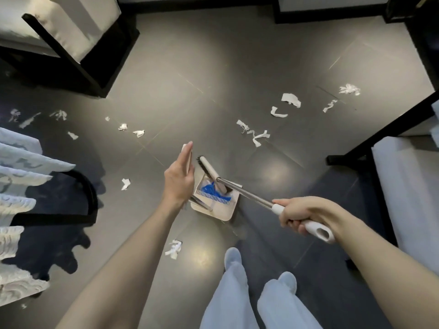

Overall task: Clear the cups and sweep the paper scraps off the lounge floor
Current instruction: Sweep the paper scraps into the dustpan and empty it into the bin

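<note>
Scraps [290, 99] mostly unswept, strewn all round dustpan [223, 213]; no cups in view. Right hand [299, 214] grips broom [247, 193] handle, head over dustpan. Left hand [179, 181] flat, fingers straight, beside dustpan. Sweeping looks barely begun.

- The left hand [178, 176] hides most of a beige upright piece beyond its fingers; whether they touch it cannot be told.
- The right hand [299, 216] covers the middle of the broom [244, 192] grip.
- The broom head hides part of the dustpan [221, 211] contents.
- Far left of the left hand, the paper scraps [59, 114] are blurred.
</note>
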Motion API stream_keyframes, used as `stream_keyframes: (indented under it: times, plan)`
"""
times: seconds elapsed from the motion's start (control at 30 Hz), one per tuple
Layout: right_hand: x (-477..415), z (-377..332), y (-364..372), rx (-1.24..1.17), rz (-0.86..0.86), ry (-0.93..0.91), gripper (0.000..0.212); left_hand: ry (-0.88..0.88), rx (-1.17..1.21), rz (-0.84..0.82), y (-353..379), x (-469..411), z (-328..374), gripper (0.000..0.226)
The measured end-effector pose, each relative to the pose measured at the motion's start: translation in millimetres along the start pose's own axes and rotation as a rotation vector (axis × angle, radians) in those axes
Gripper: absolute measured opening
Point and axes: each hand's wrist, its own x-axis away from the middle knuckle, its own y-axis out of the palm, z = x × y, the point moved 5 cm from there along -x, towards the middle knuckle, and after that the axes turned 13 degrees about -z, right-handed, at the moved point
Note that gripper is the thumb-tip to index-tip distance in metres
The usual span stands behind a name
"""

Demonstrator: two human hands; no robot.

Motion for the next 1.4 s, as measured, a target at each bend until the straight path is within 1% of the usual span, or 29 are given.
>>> stream_keyframes:
  times: [0.1, 0.2, 0.27, 0.4, 0.47, 0.53, 0.57, 0.63, 0.73, 0.83, 0.9, 1.0, 1.07, 1.13, 1.2, 1.27, 1.4]
  plan:
    - [21.5, -0.6, -12.1, -0.054, 0.010, -0.028, 0.071, 0.044, -0.047, -0.041, 3.8, -12.8, 7.0, 0.057]
    - [34.1, -9.8, -29.4, -0.077, 0.061, -0.087, 0.073, 0.047, -0.015, -0.049, 7.0, -31.9, 15.6, 0.061]
    - [39.8, -18.5, -50.2, -0.094, 0.101, -0.118, 0.074, 0.062, -0.008, -0.062, 11.3, -52.8, 24.4, 0.063]
    - [44.9, -39.9, -110.4, -0.147, 0.185, -0.172, 0.075, 0.140, -0.106, -0.091, 18.7, -115.2, 45.1, 0.064]
    - [41.7, -52.0, -140.3, -0.175, 0.233, -0.187, 0.076, 0.163, -0.142, -0.160, 26.2, -150.7, 52.7, 0.064]
    - [37.9, -65.9, -165.8, -0.192, 0.276, -0.189, 0.076, 0.171, -0.194, -0.276, 37.5, -185.8, 60.0, 0.062]
    - [36.4, -72.0, -176.5, -0.204, 0.297, -0.184, 0.075, 0.155, -0.215, -0.334, 42.1, -202.4, 61.4, 0.062]
    - [33.5, -86.0, -197.2, -0.215, 0.326, -0.180, 0.074, 0.120, -0.240, -0.388, 47.5, -234.2, 64.6, 0.061]
    - [23.8, -103.3, -230.6, -0.186, 0.373, -0.143, 0.073, 0.107, -0.187, -0.384, 51.8, -271.6, 67.2, 0.064]
    - [5.2, -115.7, -250.3, -0.158, 0.397, -0.088, 0.076, 0.088, -0.167, -0.337, 50.7, -298.8, 63.8, 0.064]
    - [-8.6, -125.4, -251.6, -0.145, 0.389, -0.059, 0.077, 0.091, -0.202, -0.308, 45.6, -315.5, 61.8, 0.063]
    - [-25.7, -145.6, -239.0, -0.095, 0.319, -0.010, 0.076, 0.132, -0.242, -0.269, 35.4, -340.8, 63.8, 0.063]
    - [-30.4, -160.4, -225.5, -0.004, 0.271, 0.036, 0.077, 0.153, -0.245, -0.265, 31.3, -361.4, 68.7, 0.062]
    - [-28.9, -174.0, -206.7, 0.085, 0.218, 0.059, 0.077, 0.195, -0.262, -0.298, 30.1, -380.0, 75.2, 0.061]
    - [-25.7, -182.7, -186.0, 0.022, 0.133, 0.042, 0.077, 0.257, -0.270, -0.353, 30.0, -395.3, 81.3, 0.060]
    - [-16.2, -189.6, -172.4, -0.041, 0.071, 0.022, 0.080, 0.278, -0.256, -0.409, 26.6, -405.9, 82.2, 0.060]
    - [5.8, -199.0, -178.4, -0.144, 0.076, 0.021, 0.082, 0.310, -0.243, -0.502, 11.1, -425.9, 73.9, 0.060]
